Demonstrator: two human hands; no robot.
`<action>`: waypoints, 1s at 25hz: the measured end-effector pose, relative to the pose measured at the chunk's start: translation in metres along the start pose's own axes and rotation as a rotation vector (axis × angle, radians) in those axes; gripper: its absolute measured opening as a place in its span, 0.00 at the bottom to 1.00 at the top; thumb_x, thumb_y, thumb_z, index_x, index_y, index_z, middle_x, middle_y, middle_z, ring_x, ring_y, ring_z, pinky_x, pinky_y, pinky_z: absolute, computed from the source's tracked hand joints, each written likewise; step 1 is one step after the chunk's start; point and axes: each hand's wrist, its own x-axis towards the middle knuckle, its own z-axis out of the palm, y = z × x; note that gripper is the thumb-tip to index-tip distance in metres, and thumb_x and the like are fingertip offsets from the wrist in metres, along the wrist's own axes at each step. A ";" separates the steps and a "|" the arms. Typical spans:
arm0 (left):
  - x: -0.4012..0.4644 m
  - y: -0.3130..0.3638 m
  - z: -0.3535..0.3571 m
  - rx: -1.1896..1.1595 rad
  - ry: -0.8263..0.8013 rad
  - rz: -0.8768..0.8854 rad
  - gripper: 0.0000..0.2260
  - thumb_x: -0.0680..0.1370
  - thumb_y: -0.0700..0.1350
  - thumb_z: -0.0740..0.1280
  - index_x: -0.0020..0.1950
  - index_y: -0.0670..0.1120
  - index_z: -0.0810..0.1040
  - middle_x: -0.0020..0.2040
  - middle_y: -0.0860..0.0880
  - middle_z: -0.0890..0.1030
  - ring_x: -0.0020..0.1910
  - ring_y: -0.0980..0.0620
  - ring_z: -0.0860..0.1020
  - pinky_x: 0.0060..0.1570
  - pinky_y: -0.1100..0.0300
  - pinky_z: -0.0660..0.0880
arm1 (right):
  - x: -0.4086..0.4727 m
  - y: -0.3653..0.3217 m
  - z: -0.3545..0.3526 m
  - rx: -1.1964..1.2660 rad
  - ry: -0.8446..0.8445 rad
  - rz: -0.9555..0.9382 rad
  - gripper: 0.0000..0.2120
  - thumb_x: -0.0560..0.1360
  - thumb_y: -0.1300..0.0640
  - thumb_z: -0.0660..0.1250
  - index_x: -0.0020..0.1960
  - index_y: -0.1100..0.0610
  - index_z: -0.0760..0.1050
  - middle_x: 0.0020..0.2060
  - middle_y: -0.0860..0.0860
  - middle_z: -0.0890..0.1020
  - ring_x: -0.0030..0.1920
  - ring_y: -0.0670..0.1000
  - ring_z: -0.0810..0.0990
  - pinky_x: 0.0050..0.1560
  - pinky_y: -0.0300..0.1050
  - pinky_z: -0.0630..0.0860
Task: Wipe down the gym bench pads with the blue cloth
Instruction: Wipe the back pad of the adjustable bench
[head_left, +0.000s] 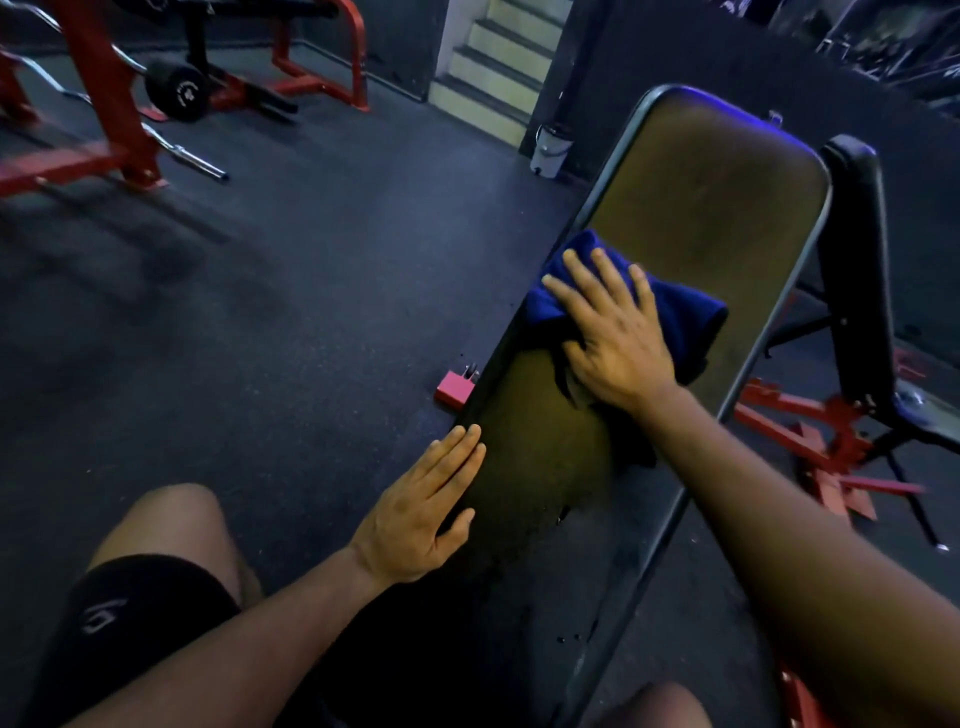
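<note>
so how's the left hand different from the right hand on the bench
The right hand lies flat on the blue cloth, pressing it to the bench pad; the left hand touches bare pad, holding nothing. The right hand sits farther up the pad, near its middle; the left hand rests at the pad's near left edge. The right hand's fingers are spread, the left hand's closer together. Both are open, palms down.

Hands: I count two, the left hand (415, 512) and the right hand (605, 332).
Cloths: I see one blue cloth (685, 312), under the right grip.
Long pads: one, the counter (711, 187) under both grips.
Second padded bench: one (857, 270), right of the right grip.
Buckets: one white bucket (550, 150), beyond the grips.
Knees: I count two.
</note>
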 end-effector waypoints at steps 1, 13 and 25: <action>-0.001 0.001 0.000 0.001 0.003 0.001 0.28 0.82 0.49 0.61 0.80 0.38 0.61 0.83 0.43 0.58 0.82 0.45 0.56 0.80 0.52 0.55 | -0.012 -0.013 0.002 -0.002 0.000 -0.015 0.34 0.72 0.45 0.57 0.78 0.46 0.59 0.79 0.49 0.57 0.80 0.54 0.49 0.77 0.61 0.46; -0.010 0.009 -0.005 0.171 -0.090 -0.059 0.34 0.85 0.63 0.52 0.83 0.43 0.52 0.84 0.45 0.53 0.83 0.49 0.49 0.81 0.56 0.45 | -0.011 -0.026 -0.035 0.090 0.134 -0.148 0.31 0.69 0.58 0.59 0.72 0.55 0.68 0.68 0.56 0.74 0.55 0.61 0.75 0.51 0.56 0.74; -0.012 0.003 -0.002 0.094 0.000 -0.018 0.30 0.85 0.58 0.57 0.81 0.41 0.61 0.83 0.45 0.57 0.82 0.47 0.54 0.80 0.51 0.54 | -0.039 -0.025 0.009 0.087 0.089 0.194 0.33 0.71 0.52 0.57 0.77 0.52 0.62 0.78 0.53 0.60 0.79 0.55 0.53 0.77 0.60 0.49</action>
